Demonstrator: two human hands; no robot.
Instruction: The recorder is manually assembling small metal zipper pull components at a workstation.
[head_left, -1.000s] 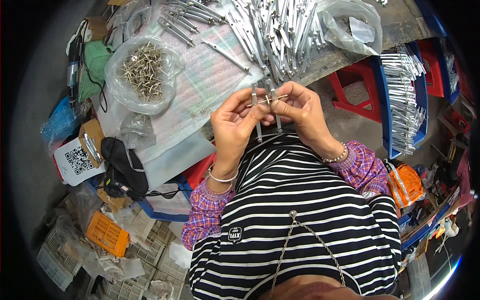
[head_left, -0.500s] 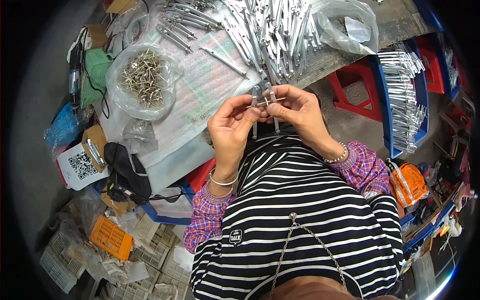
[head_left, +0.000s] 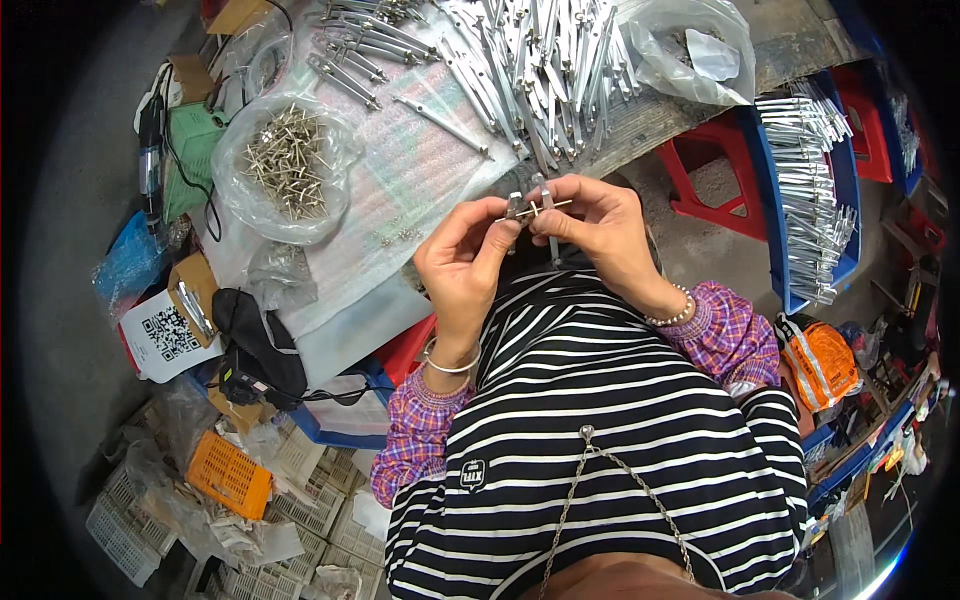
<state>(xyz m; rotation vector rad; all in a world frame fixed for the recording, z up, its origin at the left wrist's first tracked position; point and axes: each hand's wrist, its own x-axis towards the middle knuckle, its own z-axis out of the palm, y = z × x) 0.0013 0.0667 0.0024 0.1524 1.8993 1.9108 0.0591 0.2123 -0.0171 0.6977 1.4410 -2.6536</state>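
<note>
My left hand (head_left: 462, 260) pinches a slim silver metal bar (head_left: 514, 204) between thumb and fingers. Opposite it, my right hand (head_left: 604, 230) grips a second silver bar (head_left: 555, 250), whose lower end hangs below the fingers. A thin brass-coloured cross-shaped pin (head_left: 535, 209) lies crosswise between the two bars, beside the right thumb. Whether its left tip sits inside the left bar is too small to tell. Both hands are held close together in front of my striped top, just off the table's near edge.
Silver bars (head_left: 540, 70) lie heaped on the table (head_left: 660, 125). A clear bag of brass-coloured pins (head_left: 335, 205) stands to the left, a single bar (head_left: 440, 126) nearby. At the right are a red stool (head_left: 705, 205) and a blue crate (head_left: 775, 250) full of bars.
The bar in my left hand has tilted, so less of it shows below the fingers. Both hands stay in nearly the same place, with the pin still between the bars.
</note>
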